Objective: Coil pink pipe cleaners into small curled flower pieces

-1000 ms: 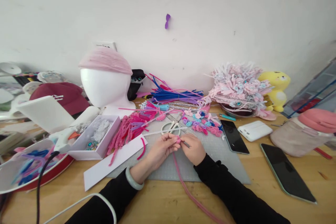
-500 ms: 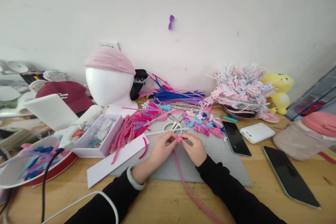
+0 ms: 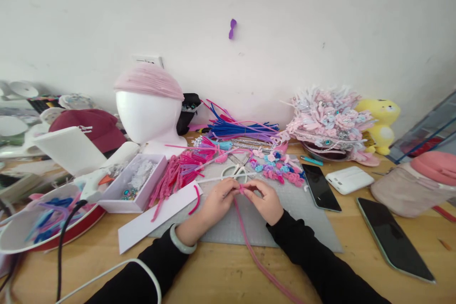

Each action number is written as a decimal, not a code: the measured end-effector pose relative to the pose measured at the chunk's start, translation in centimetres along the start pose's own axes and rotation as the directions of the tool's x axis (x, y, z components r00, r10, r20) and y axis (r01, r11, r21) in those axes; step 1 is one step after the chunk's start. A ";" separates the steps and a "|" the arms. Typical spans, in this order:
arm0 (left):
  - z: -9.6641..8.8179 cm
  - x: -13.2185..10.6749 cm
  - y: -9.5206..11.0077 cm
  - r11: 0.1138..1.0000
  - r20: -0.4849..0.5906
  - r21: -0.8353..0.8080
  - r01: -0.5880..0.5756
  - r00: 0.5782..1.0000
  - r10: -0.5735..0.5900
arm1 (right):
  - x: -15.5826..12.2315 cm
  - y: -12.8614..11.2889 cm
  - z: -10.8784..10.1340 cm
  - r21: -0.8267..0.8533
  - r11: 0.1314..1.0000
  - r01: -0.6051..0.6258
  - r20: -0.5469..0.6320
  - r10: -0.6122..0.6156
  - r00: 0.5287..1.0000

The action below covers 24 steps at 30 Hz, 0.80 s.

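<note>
A fuzzy pink pipe cleaner [image 3: 245, 235] trails from my fingers down past the table's front edge. Its upper end is bunched small between my left hand [image 3: 220, 199] and my right hand [image 3: 264, 202], both pinched closed on it. My fingertips hide much of the bunched part. Just beyond the hands lie scissors [image 3: 236, 169] with pale handles, on a grey cutting mat [image 3: 313, 228]. Several small fuzzy flowers [image 3: 276, 167] in pink, blue and purple are spread to the right of the scissors.
Left stand a white box of beads [image 3: 124, 205], a glue gun [image 3: 96, 185] and a foam head [image 3: 147, 118]. A white strip [image 3: 153, 225] lies near my left arm. Bundled pipe cleaners [image 3: 238, 129] are at the back. Right are a phone [image 3: 394, 240], another phone [image 3: 320, 187] and a decorated cap [image 3: 327, 126].
My fingers have shifted slightly around the pink pipe cleaner's bunched end, which now shows less between them. My right hand has turned a little. The things on the table stay put.
</note>
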<state>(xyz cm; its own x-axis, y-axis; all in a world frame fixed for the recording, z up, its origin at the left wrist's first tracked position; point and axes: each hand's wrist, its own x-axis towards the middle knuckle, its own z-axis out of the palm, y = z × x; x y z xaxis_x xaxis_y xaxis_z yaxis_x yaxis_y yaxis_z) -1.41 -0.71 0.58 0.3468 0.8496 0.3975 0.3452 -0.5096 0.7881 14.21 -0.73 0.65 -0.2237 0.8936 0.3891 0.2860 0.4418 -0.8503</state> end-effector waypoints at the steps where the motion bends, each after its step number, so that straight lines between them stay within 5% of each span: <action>1: -0.1 0.0 0.1 1.000 -0.002 -0.003 -0.018 1.000 0.018 | 0.0 0.0 -0.1 -0.004 1.000 0.024 0.026 -0.024 0.999; 6: -0.3 -0.1 0.3 0.995 -0.005 0.004 -0.103 0.995 0.103 | 0.1 -0.5 -0.6 -0.101 0.982 0.161 0.106 -0.150 0.983; 13: -0.2 -0.1 0.0 0.992 0.033 0.007 -0.124 0.992 0.124 | 0.4 -0.8 -1.1 -0.055 0.993 0.104 0.188 -0.091 0.978; 24: 0.6 0.1 0.9 0.969 -0.053 -0.229 0.093 0.993 -0.108 | 0.2 0.3 -0.2 0.085 0.996 0.008 0.032 -0.011 0.999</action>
<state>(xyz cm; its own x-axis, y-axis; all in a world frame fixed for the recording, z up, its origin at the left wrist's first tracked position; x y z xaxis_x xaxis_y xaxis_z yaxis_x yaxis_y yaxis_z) -0.56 -1.21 1.06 0.2610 0.9056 0.3343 0.1674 -0.3835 0.9082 14.40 -0.46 0.55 -0.2567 0.8856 0.3870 0.2042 0.4411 -0.8739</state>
